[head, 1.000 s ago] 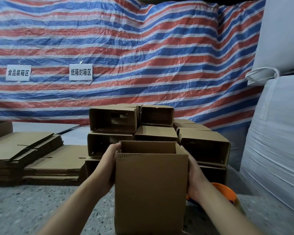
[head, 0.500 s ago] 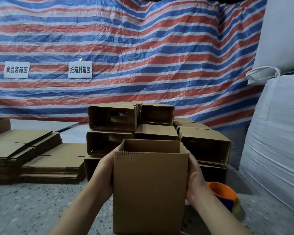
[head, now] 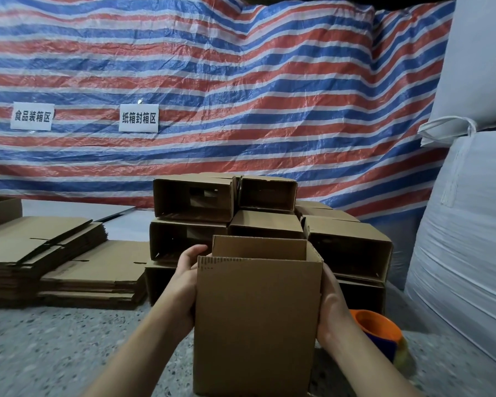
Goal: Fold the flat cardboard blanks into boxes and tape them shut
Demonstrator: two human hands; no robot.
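An upright, open-topped cardboard box [head: 257, 319] stands in front of me. My left hand [head: 185, 279] grips its left side, fingers curled over the far top corner. Against the box's right side lies my right hand [head: 331, 313], its fingers hidden behind the box. Behind it rises a pile of folded boxes [head: 241, 207] lying on their sides. Flat cardboard blanks [head: 40, 247] are stacked at the left. An orange and blue tape dispenser [head: 380, 335] sits on the floor just right of my right wrist.
Large white bulk bags [head: 470, 239] fill the right side. A striped red, white and blue tarp [head: 212, 81] with two paper signs hangs behind. The speckled floor [head: 55, 353] stretches at the lower left.
The box has stayed between my hands, with almost no shift. My view has dropped slightly, showing more of the tape dispenser.
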